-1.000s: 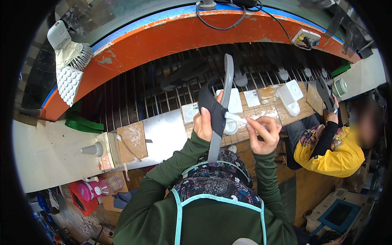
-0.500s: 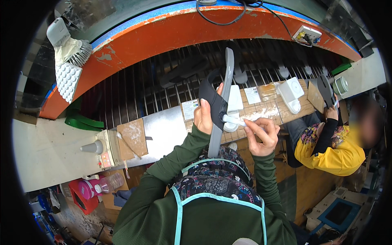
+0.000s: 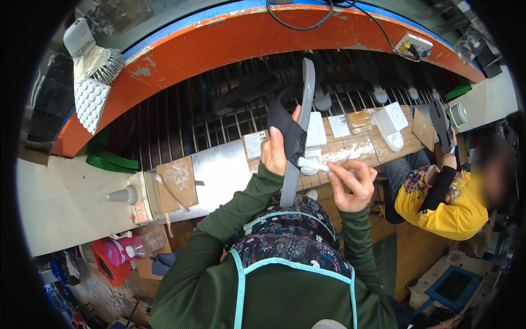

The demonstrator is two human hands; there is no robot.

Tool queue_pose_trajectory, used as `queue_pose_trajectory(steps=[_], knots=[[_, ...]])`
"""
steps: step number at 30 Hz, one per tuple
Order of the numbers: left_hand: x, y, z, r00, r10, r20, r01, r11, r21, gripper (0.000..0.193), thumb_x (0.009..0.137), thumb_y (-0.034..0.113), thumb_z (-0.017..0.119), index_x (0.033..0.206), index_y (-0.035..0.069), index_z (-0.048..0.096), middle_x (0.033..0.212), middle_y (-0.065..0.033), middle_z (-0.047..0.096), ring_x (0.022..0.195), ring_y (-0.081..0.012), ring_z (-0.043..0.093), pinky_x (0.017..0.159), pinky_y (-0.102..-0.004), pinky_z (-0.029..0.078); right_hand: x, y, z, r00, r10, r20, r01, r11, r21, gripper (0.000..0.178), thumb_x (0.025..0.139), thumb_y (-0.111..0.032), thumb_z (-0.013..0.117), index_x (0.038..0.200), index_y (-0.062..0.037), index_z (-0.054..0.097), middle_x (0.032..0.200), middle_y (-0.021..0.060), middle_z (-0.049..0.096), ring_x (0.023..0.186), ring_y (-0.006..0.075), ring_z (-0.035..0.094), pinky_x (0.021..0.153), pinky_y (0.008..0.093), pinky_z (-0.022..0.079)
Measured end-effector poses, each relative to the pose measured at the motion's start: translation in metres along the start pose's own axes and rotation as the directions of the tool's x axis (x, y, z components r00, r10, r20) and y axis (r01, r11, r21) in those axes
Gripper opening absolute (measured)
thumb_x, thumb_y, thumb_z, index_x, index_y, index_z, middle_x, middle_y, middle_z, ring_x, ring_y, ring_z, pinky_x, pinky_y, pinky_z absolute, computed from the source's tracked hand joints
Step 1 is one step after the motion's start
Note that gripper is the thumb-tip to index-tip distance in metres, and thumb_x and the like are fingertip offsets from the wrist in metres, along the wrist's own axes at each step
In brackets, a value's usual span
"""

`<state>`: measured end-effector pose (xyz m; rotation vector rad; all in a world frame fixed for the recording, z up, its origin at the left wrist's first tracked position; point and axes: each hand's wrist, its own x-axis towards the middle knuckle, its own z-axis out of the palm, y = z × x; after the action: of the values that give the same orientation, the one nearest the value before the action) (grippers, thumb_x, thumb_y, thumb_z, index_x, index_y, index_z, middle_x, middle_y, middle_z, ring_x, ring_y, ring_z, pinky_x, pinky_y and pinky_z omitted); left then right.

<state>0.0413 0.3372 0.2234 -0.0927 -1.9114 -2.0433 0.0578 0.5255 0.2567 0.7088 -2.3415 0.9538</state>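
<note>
My left hand (image 3: 273,153) grips a slide sandal (image 3: 308,83) with a grey sole and a black strap, held up on edge above the workbench. Its thumb lies against the strap and a fingertip shows behind. Between the thumb and fingers of my right hand (image 3: 355,185) is a slim white brush (image 3: 314,164). The brush's tip touches the sandal where the strap meets the sole; its bristles are too small to make out. Partly hidden behind the sandal, a white plastic container (image 3: 315,135) stands on the bench.
Metal conveyor rollers (image 3: 189,123) carrying dark sandals run beneath an orange beam (image 3: 219,39). A cardboard piece (image 3: 178,183) with a stick lies left, beside a grey cone (image 3: 123,196). Another white container (image 3: 390,125) stands right. A co-worker in yellow (image 3: 449,211) holds a sandal.
The sandal has shifted slightly up and left in my left hand's grip. The brush tip stays against the strap's edge. The co-worker's hand and sandal have moved a little.
</note>
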Motion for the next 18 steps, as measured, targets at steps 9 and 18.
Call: queue_pose_trajectory(steps=[9,18], knots=[[0.000,0.004,0.008,0.987,-0.150,0.053,0.158,0.883,-0.441,0.078,0.095,0.061,0.016,0.142,0.001,0.033,0.128,-0.0129,0.052,0.115,-0.0191,0.051,0.098,-0.0281,0.039,0.003,0.000,-0.011,0.992,-0.002,0.125,-0.016,0.989,0.145,0.025,0.068,-0.013,0.076,0.093,-0.0164,0.074,0.086,0.0000,0.059,0.063,0.0106,0.048,0.071,0.0290,0.029],[-0.003,-0.001,0.000,0.894,-0.167,0.415,0.447,0.289,-0.847,0.088,0.086,0.074,0.027,0.134,0.002,0.041,0.121,-0.0113,0.055,0.104,-0.0182,0.057,0.091,-0.0325,0.047,-0.002,-0.004,0.002,0.995,0.058,0.078,-0.070,0.985,0.160,0.020,0.072,-0.016,0.075,0.092,-0.0150,0.075,0.085,-0.0006,0.059,0.055,0.0088,0.046,0.070,0.0274,0.031]])
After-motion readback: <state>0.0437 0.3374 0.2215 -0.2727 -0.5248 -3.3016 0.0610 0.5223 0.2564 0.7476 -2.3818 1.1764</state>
